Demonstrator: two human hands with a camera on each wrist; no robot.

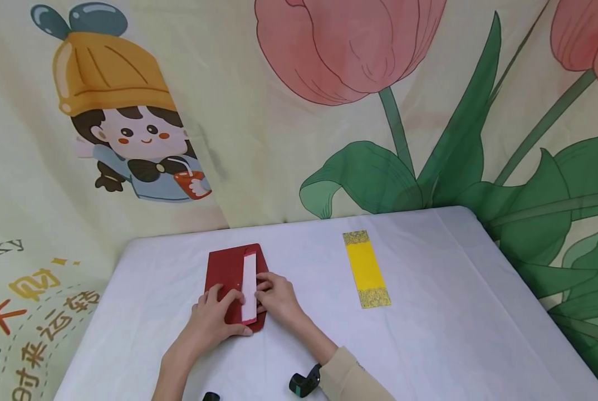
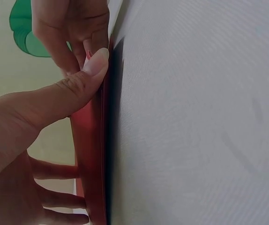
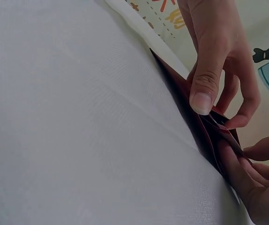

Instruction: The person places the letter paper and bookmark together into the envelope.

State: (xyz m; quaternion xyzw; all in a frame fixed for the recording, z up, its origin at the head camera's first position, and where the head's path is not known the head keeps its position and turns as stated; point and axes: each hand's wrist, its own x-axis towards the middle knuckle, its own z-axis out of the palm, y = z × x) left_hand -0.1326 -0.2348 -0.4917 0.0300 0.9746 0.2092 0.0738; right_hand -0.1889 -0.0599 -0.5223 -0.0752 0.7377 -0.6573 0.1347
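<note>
A red paper envelope (image 1: 224, 267) lies on the white-covered table, a white strip (image 1: 249, 278) with a red lower edge running along its right part. My left hand (image 1: 209, 322) holds it from the lower left, its fingers bent over the paper and its thumb at the near edge. In the left wrist view that thumb presses the edge of the envelope (image 2: 90, 150). On the right side my right hand (image 1: 281, 299) pinches the envelope beside the strip. Several of its fingers (image 3: 244, 176) reach between the parted paper layers in the right wrist view.
A yellow strip with glittery gold ends (image 1: 367, 270) lies right of the hands on the white tablecloth (image 1: 444, 312). Behind the table hangs a printed cloth (image 1: 249, 128) with tulips and a cartoon figure. A black wrist device (image 1: 305, 382) shows at the right sleeve.
</note>
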